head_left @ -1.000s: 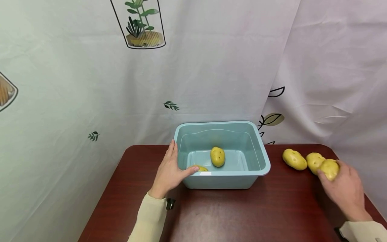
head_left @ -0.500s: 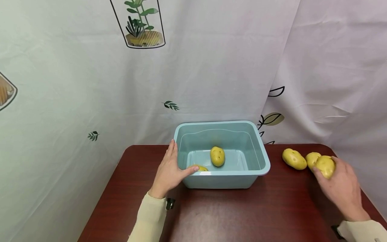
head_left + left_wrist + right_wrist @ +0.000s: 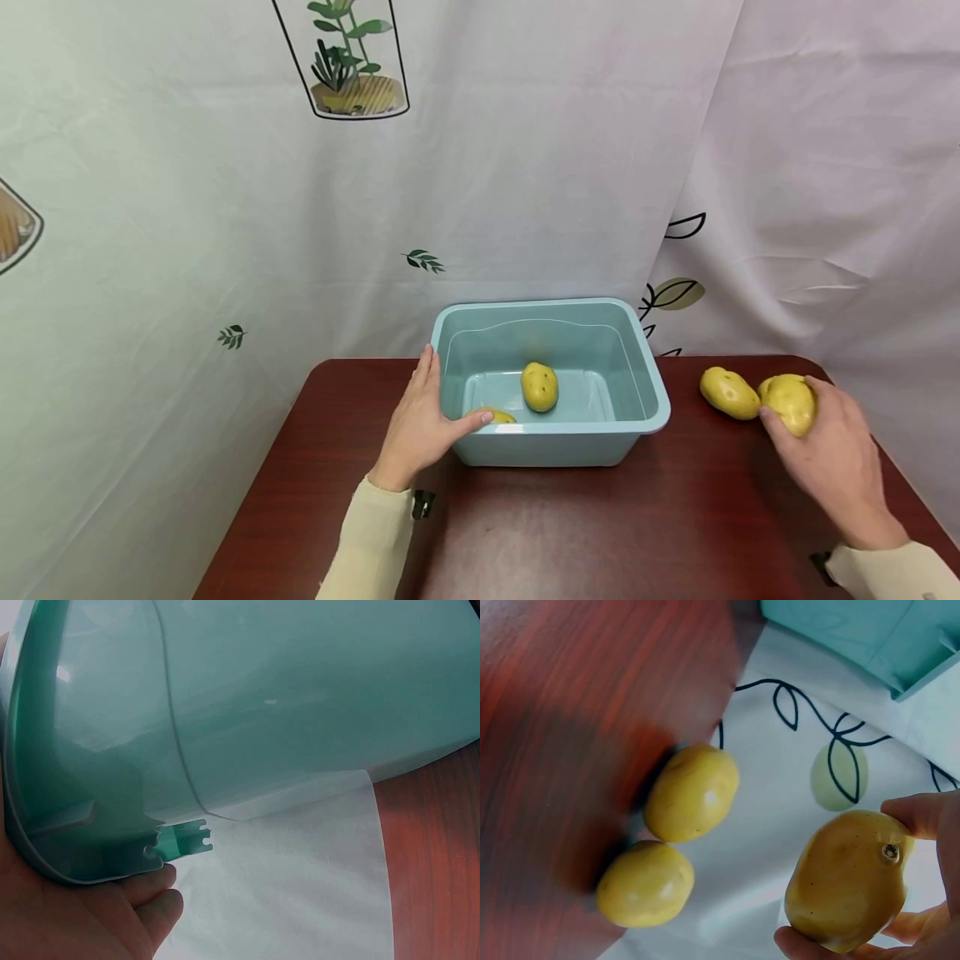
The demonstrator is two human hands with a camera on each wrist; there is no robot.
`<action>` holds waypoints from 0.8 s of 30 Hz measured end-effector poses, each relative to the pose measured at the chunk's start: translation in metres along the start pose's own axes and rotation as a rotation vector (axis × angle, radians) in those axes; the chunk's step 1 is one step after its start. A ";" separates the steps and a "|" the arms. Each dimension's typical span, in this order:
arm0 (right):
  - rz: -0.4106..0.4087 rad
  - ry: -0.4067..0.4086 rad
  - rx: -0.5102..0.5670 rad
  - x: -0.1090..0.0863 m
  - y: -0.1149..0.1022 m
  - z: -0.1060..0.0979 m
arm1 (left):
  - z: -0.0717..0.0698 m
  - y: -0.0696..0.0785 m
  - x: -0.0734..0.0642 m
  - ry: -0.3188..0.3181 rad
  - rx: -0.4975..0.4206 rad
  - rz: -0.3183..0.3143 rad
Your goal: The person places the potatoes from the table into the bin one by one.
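Observation:
A light blue plastic basin (image 3: 555,451) stands on the dark red table. My left hand (image 3: 423,417) holds its near left corner, the thumb over the front rim and the fingers along the outer left side. In the left wrist view, fingertips (image 3: 161,904) show below the rim. Away to the right, my right hand (image 3: 832,454) grips a yellow potato (image 3: 847,881) between thumb and fingers, raised in front of another potato (image 3: 645,883). A further potato (image 3: 730,393) lies left of that one. Inside the basin are a potato (image 3: 540,387) and part of a second (image 3: 501,417) behind the front rim.
A white cloth (image 3: 525,167) with printed plants hangs behind the table (image 3: 600,533). The table's back right corner lies close to the potatoes there, and the cloth comes down along its right side.
My right hand has moved left and slightly away from me with its potato, which now covers most of the potato behind it. The left hand and the basin have stayed put.

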State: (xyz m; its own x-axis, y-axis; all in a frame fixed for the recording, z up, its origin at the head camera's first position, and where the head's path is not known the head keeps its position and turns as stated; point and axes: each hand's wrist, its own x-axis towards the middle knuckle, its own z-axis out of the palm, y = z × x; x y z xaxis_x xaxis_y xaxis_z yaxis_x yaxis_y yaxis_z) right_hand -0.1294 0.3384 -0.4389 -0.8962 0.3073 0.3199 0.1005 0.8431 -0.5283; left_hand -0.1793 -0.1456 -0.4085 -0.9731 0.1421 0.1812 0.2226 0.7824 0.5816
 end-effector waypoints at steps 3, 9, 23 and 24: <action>-0.012 0.006 0.006 0.001 -0.004 0.000 | 0.000 0.000 0.000 -0.001 -0.004 -0.002; -0.033 0.011 0.016 0.000 -0.013 -0.001 | 0.000 0.000 0.000 -0.002 -0.003 0.000; -0.067 0.054 0.053 -0.005 -0.032 -0.001 | 0.000 -0.001 0.000 -0.003 0.005 0.001; -0.071 0.058 0.056 -0.005 -0.033 -0.001 | 0.000 -0.001 0.000 -0.003 0.005 0.002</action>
State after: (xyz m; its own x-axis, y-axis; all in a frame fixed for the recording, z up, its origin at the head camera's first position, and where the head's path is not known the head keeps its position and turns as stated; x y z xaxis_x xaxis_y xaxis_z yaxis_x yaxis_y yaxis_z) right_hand -0.1274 0.3093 -0.4218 -0.8734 0.2738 0.4027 0.0115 0.8383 -0.5451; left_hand -0.1793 -0.1462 -0.4089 -0.9729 0.1454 0.1798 0.2240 0.7853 0.5771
